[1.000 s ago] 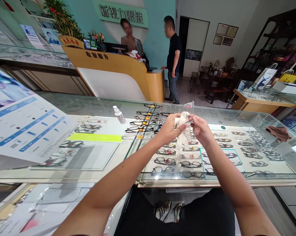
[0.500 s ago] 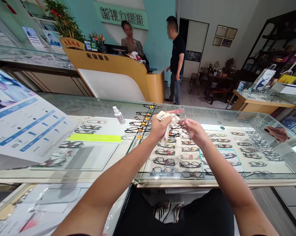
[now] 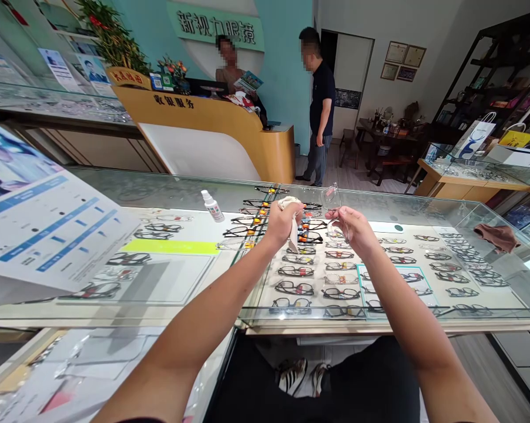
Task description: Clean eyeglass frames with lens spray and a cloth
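My left hand (image 3: 282, 222) is closed around a pale cleaning cloth (image 3: 294, 236), one end of which hangs below the fist. Just to its right, my right hand (image 3: 354, 228) pinches a pair of thin-framed glasses (image 3: 331, 197). One clear lens stands up above the fingers and the other part of the frame shows lower, beside the palm. Cloth and glasses are apart. Both hands are over the glass display case (image 3: 256, 322), in which rows of eyeglasses (image 3: 294, 288) lie. Several dark-framed glasses (image 3: 247, 221) form a column left of my left hand.
A white spray bottle (image 3: 212, 207) stands on the glass to the left. A printed card (image 3: 49, 217) rises at the far left. A brown cloth (image 3: 496, 236) lies at the right. Behind the case are a counter (image 3: 203, 135), a seated person (image 3: 228, 64) and a standing person (image 3: 321, 106).
My hands have drawn apart, and the cloth has come away from the glasses. The lens now shows uncovered. The seated person's printed sheet is tilted differently.
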A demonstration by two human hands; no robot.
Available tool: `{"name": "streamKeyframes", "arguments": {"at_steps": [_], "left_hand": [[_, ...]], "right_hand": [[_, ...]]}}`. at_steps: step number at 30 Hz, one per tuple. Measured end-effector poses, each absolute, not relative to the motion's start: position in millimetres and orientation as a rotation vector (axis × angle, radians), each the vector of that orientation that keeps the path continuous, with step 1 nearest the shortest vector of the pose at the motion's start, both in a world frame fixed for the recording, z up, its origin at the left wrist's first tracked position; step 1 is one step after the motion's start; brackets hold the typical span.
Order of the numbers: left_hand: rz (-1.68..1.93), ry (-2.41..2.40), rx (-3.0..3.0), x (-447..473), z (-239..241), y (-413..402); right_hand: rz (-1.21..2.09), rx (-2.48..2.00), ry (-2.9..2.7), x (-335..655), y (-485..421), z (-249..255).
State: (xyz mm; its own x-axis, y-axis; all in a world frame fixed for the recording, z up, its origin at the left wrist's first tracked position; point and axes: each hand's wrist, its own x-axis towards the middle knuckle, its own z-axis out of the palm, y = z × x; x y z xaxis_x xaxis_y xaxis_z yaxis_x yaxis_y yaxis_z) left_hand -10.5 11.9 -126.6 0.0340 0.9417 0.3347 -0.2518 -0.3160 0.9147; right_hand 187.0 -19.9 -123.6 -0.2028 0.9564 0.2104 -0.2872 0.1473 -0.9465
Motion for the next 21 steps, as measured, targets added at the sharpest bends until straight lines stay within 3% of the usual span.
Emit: {"name": "streamKeyframes", "arguments": {"at_steps": [10,21], "left_hand": [[1.582,1.051,1.561,-16,-132,17],[1.639,0.987,2.188,-17,-138,18]], "right_hand": [[1.416,-0.766,-1.454,191,-22,-123],[1.443,-0.754,-1.595,198,-17,-123]]}}
